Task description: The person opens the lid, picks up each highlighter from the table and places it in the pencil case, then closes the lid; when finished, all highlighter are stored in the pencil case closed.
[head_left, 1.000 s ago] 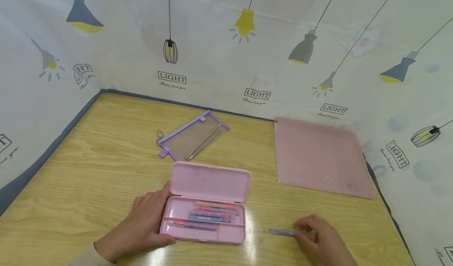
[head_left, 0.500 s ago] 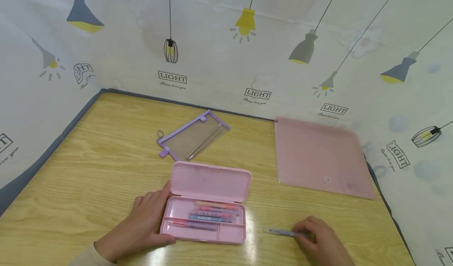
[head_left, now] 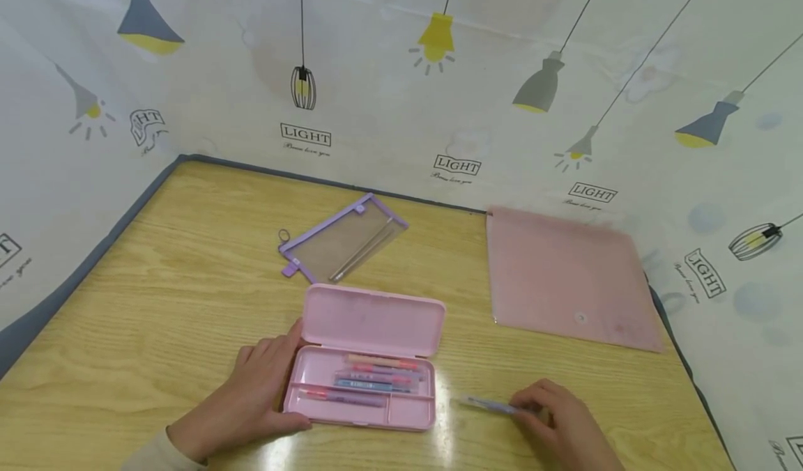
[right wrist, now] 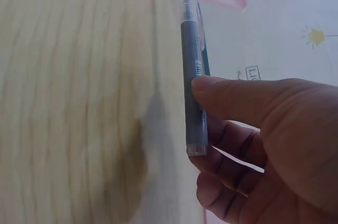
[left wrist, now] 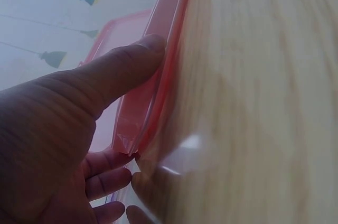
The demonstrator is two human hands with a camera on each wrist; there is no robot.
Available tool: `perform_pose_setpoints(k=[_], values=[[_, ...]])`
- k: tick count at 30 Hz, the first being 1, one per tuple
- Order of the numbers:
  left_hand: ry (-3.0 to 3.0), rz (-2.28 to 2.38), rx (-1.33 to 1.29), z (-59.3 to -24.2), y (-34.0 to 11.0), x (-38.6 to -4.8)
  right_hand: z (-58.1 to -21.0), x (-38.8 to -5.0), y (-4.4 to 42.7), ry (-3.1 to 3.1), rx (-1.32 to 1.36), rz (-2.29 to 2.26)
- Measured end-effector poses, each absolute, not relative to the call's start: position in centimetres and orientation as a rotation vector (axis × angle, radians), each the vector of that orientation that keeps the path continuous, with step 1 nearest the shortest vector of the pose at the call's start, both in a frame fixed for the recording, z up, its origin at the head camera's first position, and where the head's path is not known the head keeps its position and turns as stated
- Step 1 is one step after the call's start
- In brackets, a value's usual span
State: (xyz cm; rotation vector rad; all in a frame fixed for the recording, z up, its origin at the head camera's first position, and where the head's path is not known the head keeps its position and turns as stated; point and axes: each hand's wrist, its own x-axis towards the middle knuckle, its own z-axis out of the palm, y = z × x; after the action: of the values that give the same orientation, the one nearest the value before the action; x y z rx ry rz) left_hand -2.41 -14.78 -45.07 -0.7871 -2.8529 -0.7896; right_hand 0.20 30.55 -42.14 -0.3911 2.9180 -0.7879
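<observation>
A pink pencil case lies with its lid raised on the table, and several capped pens are inside it. My left hand holds the case by its left end; in the left wrist view the thumb presses the front wall and the other fingers are round the end. To the right of the case, my right hand pinches a grey-blue pen with a clear cap between thumb and fingers. The capped tip points left toward the case, and the pen is raised slightly off the wood.
Behind the case lies a clear zip pouch with purple edging and slim sticks inside. A pink document folder is at the back right. Patterned cloth walls surround the wooden table.
My right hand has taken the pen up off the table and shifted slightly left with it. The left hand and the pencil case stay in place.
</observation>
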Motion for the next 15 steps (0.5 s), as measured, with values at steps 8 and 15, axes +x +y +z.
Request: perform_pose_setpoints(k=[8,15], values=[[-2.841,-0.78,-0.798,-45.2,-14.8,-2.4,-41.2,-0.2,27.5,2.902,-0.553,-0.861],[-2.831,-0.776,-0.796,-45.4,-14.9,-2.5,-41.1,-0.8,24.2,2.884,-0.787,-0.941]])
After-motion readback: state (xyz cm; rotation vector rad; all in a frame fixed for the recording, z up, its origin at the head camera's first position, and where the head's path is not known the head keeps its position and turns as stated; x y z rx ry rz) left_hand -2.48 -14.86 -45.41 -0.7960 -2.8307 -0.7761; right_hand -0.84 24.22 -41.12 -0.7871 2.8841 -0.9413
